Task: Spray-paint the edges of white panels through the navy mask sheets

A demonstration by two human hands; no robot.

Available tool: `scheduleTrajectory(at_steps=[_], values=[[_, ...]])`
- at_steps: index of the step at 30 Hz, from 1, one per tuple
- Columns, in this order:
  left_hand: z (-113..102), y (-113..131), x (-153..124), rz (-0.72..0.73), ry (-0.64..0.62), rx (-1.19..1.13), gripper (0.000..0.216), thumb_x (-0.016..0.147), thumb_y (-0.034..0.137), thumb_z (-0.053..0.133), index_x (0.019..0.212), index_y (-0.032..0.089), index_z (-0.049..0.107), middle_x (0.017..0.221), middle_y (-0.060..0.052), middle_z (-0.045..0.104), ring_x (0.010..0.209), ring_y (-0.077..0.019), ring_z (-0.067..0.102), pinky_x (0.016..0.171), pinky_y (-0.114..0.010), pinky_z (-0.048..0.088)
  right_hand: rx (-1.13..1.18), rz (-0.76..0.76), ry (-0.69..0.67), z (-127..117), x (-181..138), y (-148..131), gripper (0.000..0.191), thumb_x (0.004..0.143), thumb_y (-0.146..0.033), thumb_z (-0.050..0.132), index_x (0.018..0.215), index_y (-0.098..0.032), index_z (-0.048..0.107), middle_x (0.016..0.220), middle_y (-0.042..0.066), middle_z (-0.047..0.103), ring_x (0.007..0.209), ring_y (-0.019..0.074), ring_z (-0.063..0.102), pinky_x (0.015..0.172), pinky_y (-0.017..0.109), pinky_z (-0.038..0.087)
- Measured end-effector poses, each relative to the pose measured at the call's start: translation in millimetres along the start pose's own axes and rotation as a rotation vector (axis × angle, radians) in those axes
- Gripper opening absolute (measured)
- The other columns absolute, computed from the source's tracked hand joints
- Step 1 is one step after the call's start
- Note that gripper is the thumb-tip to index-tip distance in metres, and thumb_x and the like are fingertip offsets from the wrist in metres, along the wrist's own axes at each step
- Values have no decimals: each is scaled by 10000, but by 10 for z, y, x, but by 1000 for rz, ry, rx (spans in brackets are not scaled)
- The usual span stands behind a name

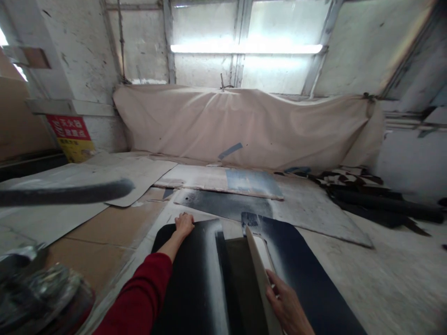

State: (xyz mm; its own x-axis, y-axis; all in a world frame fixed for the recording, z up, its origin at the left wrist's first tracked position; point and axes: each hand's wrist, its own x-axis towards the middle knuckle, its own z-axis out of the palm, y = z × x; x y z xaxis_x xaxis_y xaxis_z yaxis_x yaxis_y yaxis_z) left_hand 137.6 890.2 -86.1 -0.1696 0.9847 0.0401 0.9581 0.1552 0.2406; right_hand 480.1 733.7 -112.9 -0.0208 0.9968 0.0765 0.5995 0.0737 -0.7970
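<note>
"Two dark sheets (190, 274) lie on the tabletop (401, 279). What's in hand?"

"The left hand (184, 224) rests on the black one's far edge, fingers bent; I can't tell whether they grip it. The right hand's (287, 300) fingers pinch a pale board (257, 260), tilted on edge between the sheets."

"Any container?"

"One blurred pot (87, 301), lower left, topped with something crumpled and shiny. Its contents I can't make out."

"Readable writing?"

"A red-and-yellow sign (71, 129) says 灭火器 放置点; its yellow part is too blurred."
</note>
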Motion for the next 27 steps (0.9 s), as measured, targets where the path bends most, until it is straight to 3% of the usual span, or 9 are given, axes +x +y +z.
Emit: scheduleTrajectory(at_steps=[4, 9, 13, 22, 27], values=[[-255, 39, -10, 90, 24, -96, 251, 831, 333, 526, 1005, 154, 557, 1068, -56, 573, 976, -190, 543, 841, -420, 454, -23, 4, -33, -33, -15, -57, 645, 701, -451, 344, 1151, -35, 546, 1026, 194, 643, 723, 228, 624, 690, 325, 479], [-435, 324, 67, 211, 37, -189, 255, 844, 345, 504, 1010, 156, 548, 985, -38, 595, 889, -162, 568, 794, -381, 474, -30, -41, -17, -75, -23, -104, 518, 718, -394, 379, 1108, -126, 587, 963, 132, 673, 715, 217, 625, 666, 302, 480], [-305, 589, 131, 154, 16, -178, 276, 836, 371, 511, 1004, 156, 552, 973, -41, 595, 874, -165, 570, 780, -385, 478, -65, -49, -19, -70, -21, -111, 570, 721, -377, 350, 1134, -45, 562, 961, 175, 657, 687, 223, 621, 640, 310, 481], [-7, 809, 240, 9, -17, -88, 297, 838, 383, 504, 1031, 161, 547, 1010, -48, 590, 904, -175, 568, 813, -406, 464, -140, -89, 5, 51, -31, -157, 466, 781, -315, 326, 1123, -91, 549, 859, 109, 619, 585, 173, 574, 624, 297, 474], [116, 949, 162, -40, 13, -57, 298, 834, 390, 506, 1015, 160, 560, 1044, -54, 587, 980, -199, 544, 879, -457, 419, -248, -128, 20, 135, -65, -249, 397, 818, -276, 316, 1118, -143, 539, 903, 90, 604, 598, 164, 570, 637, 289, 470]])
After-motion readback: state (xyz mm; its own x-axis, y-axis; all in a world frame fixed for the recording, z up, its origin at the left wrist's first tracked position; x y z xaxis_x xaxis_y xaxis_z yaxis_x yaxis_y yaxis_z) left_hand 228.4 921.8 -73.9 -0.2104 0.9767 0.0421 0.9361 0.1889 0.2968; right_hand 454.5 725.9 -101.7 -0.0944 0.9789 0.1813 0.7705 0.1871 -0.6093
